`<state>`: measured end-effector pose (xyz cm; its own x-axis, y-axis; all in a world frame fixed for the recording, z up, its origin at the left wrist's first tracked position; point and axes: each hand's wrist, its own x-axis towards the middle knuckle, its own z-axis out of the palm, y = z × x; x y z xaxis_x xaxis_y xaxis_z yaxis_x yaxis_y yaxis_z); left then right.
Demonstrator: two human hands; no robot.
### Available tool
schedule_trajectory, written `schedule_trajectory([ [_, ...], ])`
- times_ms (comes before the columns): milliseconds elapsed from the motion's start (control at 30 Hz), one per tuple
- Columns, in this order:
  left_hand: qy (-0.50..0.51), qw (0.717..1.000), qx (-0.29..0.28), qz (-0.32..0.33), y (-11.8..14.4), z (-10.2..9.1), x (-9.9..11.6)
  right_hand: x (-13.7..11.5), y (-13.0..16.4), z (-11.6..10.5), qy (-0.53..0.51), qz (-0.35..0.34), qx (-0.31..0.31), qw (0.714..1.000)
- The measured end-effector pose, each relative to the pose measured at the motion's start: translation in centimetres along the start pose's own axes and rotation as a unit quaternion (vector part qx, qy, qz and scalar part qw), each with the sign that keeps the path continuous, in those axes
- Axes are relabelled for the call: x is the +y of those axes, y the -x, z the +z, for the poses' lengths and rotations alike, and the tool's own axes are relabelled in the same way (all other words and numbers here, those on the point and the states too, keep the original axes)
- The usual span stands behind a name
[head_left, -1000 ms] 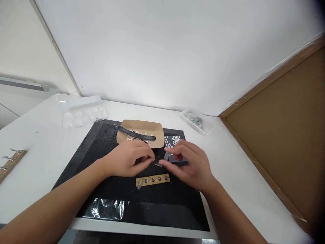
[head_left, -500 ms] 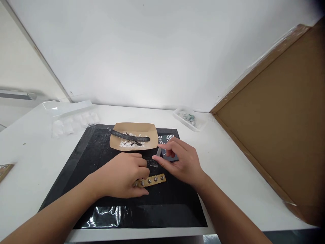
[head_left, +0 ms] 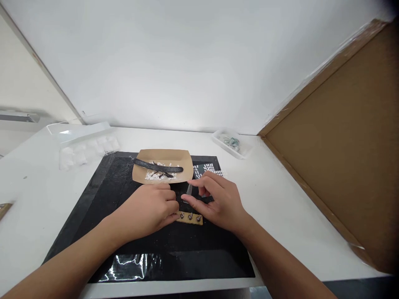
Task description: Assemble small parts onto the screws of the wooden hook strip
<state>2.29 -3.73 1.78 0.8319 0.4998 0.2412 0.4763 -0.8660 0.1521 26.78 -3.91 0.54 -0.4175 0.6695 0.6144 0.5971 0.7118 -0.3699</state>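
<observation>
Looking down through the head camera, you have both hands low over the black mat (head_left: 93, 207). Your left hand (head_left: 146, 209) has slid down from the middle of the mat onto the left end of the wooden strip (head_left: 190, 217), fingers curled and pressing it flat, so only three of its metal studs show where a second ago the whole row was bare. The strip lies on the mat just in front of you, between your two hands, and now sits pinned rather than loose.

Your right hand (head_left: 218, 201) has come in closer too: thumb and forefinger are pinched on a small clear plastic piece (head_left: 188, 189), held tilted just above the strip's free end, with the other fingers loosely bent. With one hand bracing and the other bringing the piece over the studs, you look set up for fitting it on.

Behind the hands, the brown paper tray (head_left: 162, 160) holds a dark curved strip (head_left: 157, 167) among white bits. A clear tray (head_left: 229, 143) sits far right on the white table (head_left: 280, 187), a clear compartment box (head_left: 84, 143) far left.
</observation>
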Motion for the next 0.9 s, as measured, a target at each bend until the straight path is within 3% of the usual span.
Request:
schedule_trajectory([
  [167,-0.027,0.999,0.017,-0.012,-0.2,0.2,-0.2,0.2,-0.2,0.0,0.002,0.026,0.017,1.000],
  [467,0.039,0.998,-0.018,-0.042,0.0,0.1,-0.6,0.2,-0.2,0.2,0.006,0.037,0.004,0.999],
  [900,0.063,0.996,0.023,-0.053,-0.3,0.5,-1.1,0.4,0.0,0.5,0.003,0.042,-0.008,0.999],
])
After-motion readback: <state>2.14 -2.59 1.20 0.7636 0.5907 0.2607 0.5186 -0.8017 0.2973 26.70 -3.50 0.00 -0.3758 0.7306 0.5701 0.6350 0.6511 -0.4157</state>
